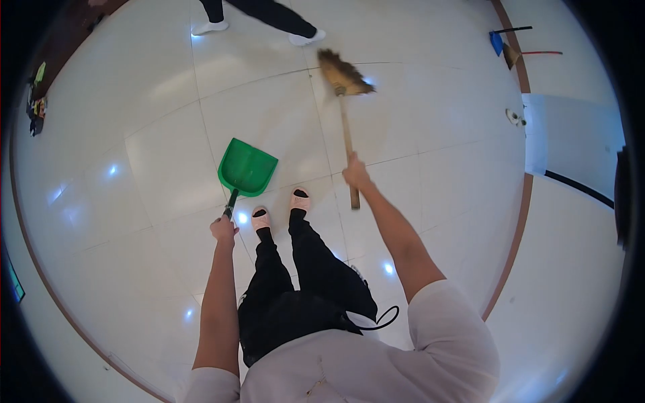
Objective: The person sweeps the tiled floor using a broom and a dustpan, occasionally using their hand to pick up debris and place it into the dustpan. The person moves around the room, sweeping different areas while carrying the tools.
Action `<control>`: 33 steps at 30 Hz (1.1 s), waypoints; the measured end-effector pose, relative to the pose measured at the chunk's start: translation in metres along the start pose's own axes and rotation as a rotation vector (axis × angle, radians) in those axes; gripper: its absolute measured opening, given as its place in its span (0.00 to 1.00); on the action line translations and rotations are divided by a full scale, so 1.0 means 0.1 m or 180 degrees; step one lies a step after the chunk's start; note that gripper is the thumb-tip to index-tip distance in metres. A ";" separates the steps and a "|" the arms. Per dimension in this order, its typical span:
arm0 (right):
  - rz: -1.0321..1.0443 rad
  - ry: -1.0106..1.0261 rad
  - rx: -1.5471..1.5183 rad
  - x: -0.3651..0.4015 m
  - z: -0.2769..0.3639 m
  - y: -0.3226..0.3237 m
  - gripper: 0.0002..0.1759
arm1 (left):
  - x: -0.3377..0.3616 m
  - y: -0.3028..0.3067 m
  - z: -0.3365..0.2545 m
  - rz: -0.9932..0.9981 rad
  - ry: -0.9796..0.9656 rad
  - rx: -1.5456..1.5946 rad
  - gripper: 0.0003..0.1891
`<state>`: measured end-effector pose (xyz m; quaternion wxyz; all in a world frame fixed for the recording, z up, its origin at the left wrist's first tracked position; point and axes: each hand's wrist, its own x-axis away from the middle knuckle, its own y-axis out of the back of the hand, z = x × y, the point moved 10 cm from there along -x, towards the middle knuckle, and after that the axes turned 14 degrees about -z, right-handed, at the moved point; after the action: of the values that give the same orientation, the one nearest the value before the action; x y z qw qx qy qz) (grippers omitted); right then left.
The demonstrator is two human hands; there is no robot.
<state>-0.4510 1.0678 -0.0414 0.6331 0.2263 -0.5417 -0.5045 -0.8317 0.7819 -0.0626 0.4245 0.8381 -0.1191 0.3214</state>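
My left hand [224, 228] is closed around the dark handle of a green dustpan [247, 166], whose wide pan faces forward, left of my feet. In my right hand [357, 171] is the wooden handle of a broom [347, 127], gripped near its end. The broom's tan, dark-edged bristle head [341, 72] points away from me, ahead and to the right of the dustpan. Broom head and dustpan are well apart, with bare tile between them.
Pale glossy floor tiles [161, 168] spread all around. Ahead, another person's legs [272, 17] in dark trousers and white shoes are mid-stride. Against the right wall lean a blue dustpan [496, 43] and another broom [512, 56]. Several small items [36, 107] lie at far left.
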 end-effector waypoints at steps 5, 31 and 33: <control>0.0903 0.0432 0.0934 1.21 -0.15 -0.41 0.32 | -0.01 0.02 -0.04 -0.0121 -0.0033 -0.0207 0.11; -0.0543 -0.2530 -0.1569 0.80 -2.92 1.56 0.12 | -0.15 0.14 0.15 0.0672 0.0873 0.0629 0.06; -0.0824 -0.2759 -0.1702 -0.03 -2.90 1.61 0.11 | 0.01 0.11 0.09 0.0642 0.0891 0.0673 0.06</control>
<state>-0.1223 1.0575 0.0011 0.3190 -0.1075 -0.5739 -0.7465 -0.8320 0.7680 -0.0584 0.3122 0.8090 -0.1078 0.4863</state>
